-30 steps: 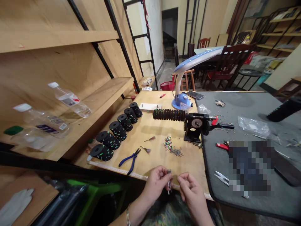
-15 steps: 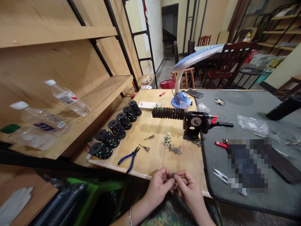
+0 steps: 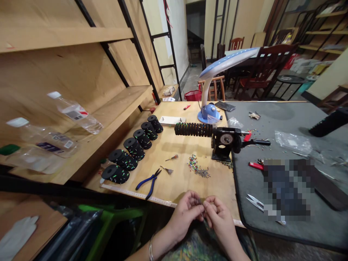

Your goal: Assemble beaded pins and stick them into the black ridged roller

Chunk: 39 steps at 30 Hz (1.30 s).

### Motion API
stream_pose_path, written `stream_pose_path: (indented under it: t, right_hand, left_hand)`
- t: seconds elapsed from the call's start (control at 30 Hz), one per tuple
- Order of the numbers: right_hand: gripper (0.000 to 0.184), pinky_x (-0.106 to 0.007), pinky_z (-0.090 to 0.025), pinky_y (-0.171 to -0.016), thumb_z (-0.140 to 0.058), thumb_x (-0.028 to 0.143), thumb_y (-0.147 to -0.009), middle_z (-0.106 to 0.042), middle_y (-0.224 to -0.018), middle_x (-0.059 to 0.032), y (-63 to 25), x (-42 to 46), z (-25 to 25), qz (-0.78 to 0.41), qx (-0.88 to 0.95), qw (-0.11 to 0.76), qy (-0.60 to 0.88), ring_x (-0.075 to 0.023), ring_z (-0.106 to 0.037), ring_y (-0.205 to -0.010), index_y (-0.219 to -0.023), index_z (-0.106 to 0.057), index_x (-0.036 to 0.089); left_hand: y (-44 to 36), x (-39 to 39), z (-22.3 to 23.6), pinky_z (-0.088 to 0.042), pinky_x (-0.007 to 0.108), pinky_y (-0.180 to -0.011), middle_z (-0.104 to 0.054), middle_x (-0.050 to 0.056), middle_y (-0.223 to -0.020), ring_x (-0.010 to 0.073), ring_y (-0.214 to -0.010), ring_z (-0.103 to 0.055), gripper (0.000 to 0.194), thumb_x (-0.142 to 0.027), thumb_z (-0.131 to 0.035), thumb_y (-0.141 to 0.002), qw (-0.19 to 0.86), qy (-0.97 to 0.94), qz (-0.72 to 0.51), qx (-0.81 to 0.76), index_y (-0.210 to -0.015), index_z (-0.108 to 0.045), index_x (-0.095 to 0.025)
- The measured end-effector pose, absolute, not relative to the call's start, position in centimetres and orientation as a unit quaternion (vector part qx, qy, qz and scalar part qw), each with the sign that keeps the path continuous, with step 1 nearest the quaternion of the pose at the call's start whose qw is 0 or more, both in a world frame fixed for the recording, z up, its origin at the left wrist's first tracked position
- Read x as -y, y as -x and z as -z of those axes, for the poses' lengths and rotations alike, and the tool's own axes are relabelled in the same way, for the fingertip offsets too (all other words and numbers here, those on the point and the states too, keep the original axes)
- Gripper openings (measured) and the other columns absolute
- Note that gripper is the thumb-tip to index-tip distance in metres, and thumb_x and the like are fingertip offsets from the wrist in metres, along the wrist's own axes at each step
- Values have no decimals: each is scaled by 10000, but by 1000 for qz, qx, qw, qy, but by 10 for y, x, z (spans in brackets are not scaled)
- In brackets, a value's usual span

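My left hand [image 3: 186,212] and my right hand [image 3: 219,215] meet at the near edge of the wooden board [image 3: 178,152], fingertips pinched together on a small dark piece I cannot make out. Ahead of them lies a small heap of coloured beads and metal bits [image 3: 198,167]. Blue-handled pliers [image 3: 149,181] lie to the left. A black hand-crank winder [image 3: 225,142] holds a long black spool with green flecks [image 3: 193,129].
Several black spools [image 3: 133,148] line the board's left side. A blue desk lamp [image 3: 210,105] stands behind. On the grey mat [image 3: 274,119] lie snips [image 3: 255,203], a red tool [image 3: 255,166] and plastic bags. Water bottles [image 3: 76,113] rest on the left shelf.
My hands have come together from a small gap, now pinching fingertip to fingertip. The view tilted slightly upward.
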State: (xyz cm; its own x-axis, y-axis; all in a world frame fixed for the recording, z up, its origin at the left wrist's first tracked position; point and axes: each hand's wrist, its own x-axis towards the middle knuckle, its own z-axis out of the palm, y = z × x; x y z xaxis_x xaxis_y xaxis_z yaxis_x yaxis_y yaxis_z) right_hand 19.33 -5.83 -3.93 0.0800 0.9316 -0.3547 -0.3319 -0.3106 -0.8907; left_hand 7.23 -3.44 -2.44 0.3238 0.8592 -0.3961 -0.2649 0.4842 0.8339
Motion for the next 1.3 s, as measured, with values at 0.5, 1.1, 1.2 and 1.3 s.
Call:
stream_pose_path:
  t: [0.5, 1.1, 1.2, 1.3]
  right_hand:
    - [517, -177, -171, -369, -714, 674, -634, -409, -354, 111, -196, 65, 41, -632, 273, 488, 536, -43, -269, -320, -644, -534, 189]
    - [548, -161, -237, -342, -770, 657, -563, -587, -442, 45, -199, 59, 50, -639, 267, 492, 528, -45, -374, -309, -725, -589, 166]
    - [547, -158, -218, -337, -757, 665, -575, -583, -428, 47, -199, 60, 49, -644, 270, 483, 528, -34, -348, -302, -708, -578, 166]
    - [553, -157, -207, -338, -744, 678, -583, -568, -404, 53, -199, 60, 49, -645, 273, 478, 530, -32, -333, -301, -704, -573, 167]
  left_hand:
    - [-73, 32, 33, -348, 208, -508, -512, -51, -612, 79, -529, -461, 288, -331, -760, -657, 730, -331, -358, -479, -689, -531, -158]
    - [-70, 32, 25, -368, 208, -502, -604, -19, -572, 93, -505, -506, 365, -409, -786, -646, 716, -391, -331, -474, -689, -529, -155]
    - [-69, 33, 26, -378, 216, -504, -612, -11, -572, 101, -505, -521, 355, -404, -786, -653, 710, -404, -322, -479, -690, -538, -153]
    - [-67, 34, 28, -393, 226, -510, -621, -4, -570, 110, -505, -534, 346, -394, -788, -655, 701, -417, -318, -483, -698, -549, -148]
